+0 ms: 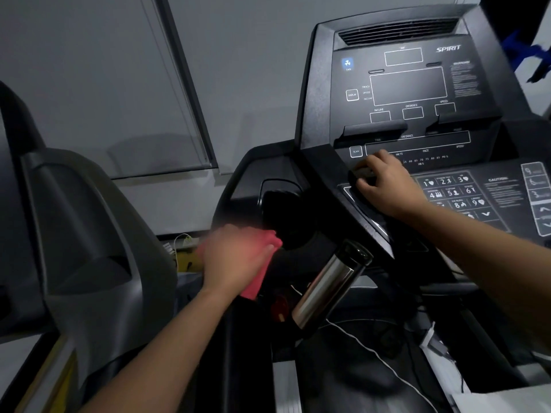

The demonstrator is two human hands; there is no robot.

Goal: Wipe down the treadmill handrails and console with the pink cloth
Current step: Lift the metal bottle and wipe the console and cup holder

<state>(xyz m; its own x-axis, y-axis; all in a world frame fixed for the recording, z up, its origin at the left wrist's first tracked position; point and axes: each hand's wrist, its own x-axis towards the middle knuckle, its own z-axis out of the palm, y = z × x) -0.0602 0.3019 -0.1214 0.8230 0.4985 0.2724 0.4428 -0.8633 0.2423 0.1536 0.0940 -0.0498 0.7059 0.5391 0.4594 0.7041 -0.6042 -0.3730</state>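
Note:
My left hand (235, 257) holds the pink cloth (264, 263) against the black left handrail arm (238, 180) of the treadmill, beside a dark cup recess (280, 207). The hand and cloth are blurred by motion. My right hand (384, 186) rests on the lower left of the black console (411, 84), fingers curled over a dark ridge near the number keypad (453, 192). What the fingers grip is hidden under the hand. A chrome pulse grip (328, 284) sticks out below the console between my two arms.
A second grey machine (83, 234) stands close on the left. Grey wall panels (104, 84) rise behind. A thin white cable (384, 362) trails over the dark treadmill belt (343, 368). Papers and cables lie at the lower right (492, 400).

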